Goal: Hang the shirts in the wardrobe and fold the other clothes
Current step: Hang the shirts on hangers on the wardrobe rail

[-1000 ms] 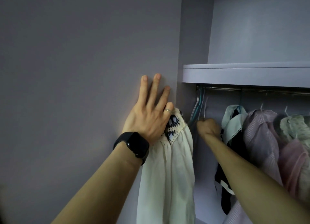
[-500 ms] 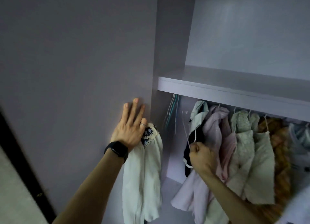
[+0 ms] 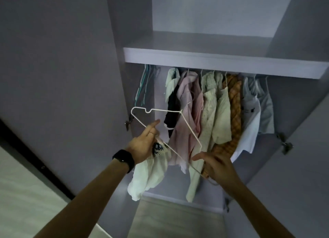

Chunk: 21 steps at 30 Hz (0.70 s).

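Note:
A white wire hanger (image 3: 160, 111) is held out in front of the open wardrobe, between my two hands. My right hand (image 3: 216, 164) pinches its lower right end. My left hand (image 3: 144, 143), with a black watch on the wrist, holds a cream shirt (image 3: 149, 173) with a dark patterned collar; the shirt hangs down from that hand. The left forefinger points up and touches the hanger's lower bar. Several shirts (image 3: 210, 102) hang on the rail under the shelf.
A wardrobe shelf (image 3: 213, 61) runs above the rail. Spare teal and white hangers (image 3: 144, 84) hang at the rail's left end. The left door (image 3: 62, 68) and right door (image 3: 302, 113) stand open. Wooden floor (image 3: 174, 218) lies below.
My right hand has pulled the white hanger off the rail and brought it down. My left hand has left the door and come to the hanger, still with the cream shirt.

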{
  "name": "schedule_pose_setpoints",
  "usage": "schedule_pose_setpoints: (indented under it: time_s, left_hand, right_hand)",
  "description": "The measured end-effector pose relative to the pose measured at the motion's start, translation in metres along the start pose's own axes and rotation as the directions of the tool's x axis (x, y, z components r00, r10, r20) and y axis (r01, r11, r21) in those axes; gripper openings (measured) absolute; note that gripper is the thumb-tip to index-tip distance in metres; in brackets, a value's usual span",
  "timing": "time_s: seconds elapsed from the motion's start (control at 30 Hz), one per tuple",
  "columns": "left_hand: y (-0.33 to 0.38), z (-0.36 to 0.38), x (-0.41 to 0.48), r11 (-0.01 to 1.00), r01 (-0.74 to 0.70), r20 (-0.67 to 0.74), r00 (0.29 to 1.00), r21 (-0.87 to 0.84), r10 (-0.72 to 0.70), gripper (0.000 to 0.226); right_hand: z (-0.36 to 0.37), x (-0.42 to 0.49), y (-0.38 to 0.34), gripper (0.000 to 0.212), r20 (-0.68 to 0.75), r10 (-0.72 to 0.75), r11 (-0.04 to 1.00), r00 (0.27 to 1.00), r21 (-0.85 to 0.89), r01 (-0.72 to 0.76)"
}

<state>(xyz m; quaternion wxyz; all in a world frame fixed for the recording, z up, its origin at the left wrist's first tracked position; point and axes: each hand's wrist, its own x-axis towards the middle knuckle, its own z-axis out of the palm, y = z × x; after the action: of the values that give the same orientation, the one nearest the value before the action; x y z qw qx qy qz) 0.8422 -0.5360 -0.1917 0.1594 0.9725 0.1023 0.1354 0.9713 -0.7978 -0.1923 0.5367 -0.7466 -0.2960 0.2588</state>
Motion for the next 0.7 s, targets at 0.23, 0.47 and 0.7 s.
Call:
schedule_pose_setpoints:
  time_s: [0.23,0.47,0.7]
  left_hand:
    - [0.028,0.017,-0.014,0.988,-0.121,0.092,0.989,0.095,0.112,0.051]
    - [0.057,0.038,-0.017,0.778,-0.561,0.112,0.825,0.282,0.554,0.060]
    - [0.092,0.054,-0.016,0.918,-0.388,0.038,0.922,0.080,0.386,0.024]
  right_hand:
    - [-0.028,-0.041,0.027,0.034,0.044,-0.040,0.994,0.998,0.108,0.035]
    - [-0.051,-0.036,0.008,0.029,0.263,0.220,0.883,0.939,0.356,-0.306]
    - [-0.059,-0.011,-0.007,0.029,-0.194,0.356,0.847,0.914,0.480,-0.228]
